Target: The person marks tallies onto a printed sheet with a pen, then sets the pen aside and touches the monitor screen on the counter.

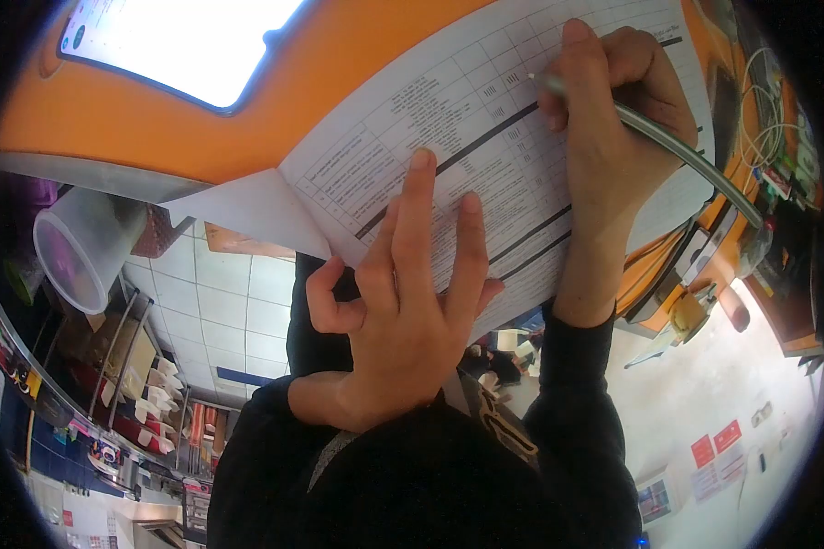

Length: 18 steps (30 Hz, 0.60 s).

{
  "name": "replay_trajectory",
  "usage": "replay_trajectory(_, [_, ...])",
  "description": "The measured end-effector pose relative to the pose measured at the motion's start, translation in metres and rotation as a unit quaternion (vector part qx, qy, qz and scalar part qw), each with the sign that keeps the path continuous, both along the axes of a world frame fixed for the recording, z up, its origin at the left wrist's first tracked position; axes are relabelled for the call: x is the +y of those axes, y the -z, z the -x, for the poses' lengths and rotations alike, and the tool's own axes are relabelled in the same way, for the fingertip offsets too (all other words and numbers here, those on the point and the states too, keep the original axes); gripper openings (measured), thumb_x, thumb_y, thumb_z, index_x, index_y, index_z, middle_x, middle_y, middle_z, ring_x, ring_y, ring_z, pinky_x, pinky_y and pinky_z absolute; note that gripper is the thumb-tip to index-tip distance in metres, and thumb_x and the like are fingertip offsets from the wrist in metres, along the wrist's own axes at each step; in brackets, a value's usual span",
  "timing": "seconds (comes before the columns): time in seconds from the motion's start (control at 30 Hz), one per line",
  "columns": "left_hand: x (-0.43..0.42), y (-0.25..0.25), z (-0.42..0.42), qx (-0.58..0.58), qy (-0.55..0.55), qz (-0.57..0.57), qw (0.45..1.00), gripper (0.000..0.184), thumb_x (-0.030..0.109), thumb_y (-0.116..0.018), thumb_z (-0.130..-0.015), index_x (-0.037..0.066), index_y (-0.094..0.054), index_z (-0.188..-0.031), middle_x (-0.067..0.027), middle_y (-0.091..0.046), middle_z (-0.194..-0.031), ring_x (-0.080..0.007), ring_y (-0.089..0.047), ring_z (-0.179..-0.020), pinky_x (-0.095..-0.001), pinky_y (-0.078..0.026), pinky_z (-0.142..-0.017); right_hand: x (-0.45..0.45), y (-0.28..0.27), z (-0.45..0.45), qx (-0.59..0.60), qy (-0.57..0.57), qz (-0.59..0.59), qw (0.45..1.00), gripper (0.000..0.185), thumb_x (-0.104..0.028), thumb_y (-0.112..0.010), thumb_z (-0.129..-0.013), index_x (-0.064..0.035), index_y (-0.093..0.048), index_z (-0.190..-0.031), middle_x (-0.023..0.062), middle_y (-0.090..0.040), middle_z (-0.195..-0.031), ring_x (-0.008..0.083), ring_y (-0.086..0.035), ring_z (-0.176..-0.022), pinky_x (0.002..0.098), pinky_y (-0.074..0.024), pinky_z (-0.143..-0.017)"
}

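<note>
A printed paper form [531, 210] with table lines, dark bands and pen tally marks lies on the orange tabletop. My right hand [618, 119] grips a long grey pen [696, 163], its tip over the grid cells close to some tally marks. My left hand [412, 284] rests on the form with its fingers spread; the index fingertip touches the printed lines. One corner of the paper [256, 210] folds out past the table's edge near that hand.
A phone [183, 41] with a bright white screen lies on the orange table [247, 128]. White cables [760, 119] are tangled at the right. A translucent plastic container [78, 256] and shelves of goods [137, 384] stand lower left, above a tiled floor [220, 284].
</note>
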<state>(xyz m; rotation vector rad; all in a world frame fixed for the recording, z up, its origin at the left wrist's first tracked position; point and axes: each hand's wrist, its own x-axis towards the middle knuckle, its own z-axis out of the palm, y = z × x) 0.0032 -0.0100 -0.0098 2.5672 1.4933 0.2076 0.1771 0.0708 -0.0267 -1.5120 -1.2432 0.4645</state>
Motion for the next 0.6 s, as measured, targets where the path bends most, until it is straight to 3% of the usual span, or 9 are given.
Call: replay_trajectory(0.6, [0.0029, -0.0025, 0.0025, 0.008, 0.031, 0.014, 0.999, 0.061, 0.058, -0.040, -0.086, 0.014, -0.048, -0.127, -0.0160, -0.041, -0.138, -0.0236, -0.039, -0.092, -0.0450, -0.018, -0.085, -0.0008, 0.0002, -0.0004, -0.010, 0.012, 0.008, 1.000, 0.023, -0.013, -0.068, -0.083, -0.0072, -0.055, -0.064, 0.0042, -0.059, -0.056, 0.0055, -0.052, -0.042, 0.0148, -0.0359, -0.042])
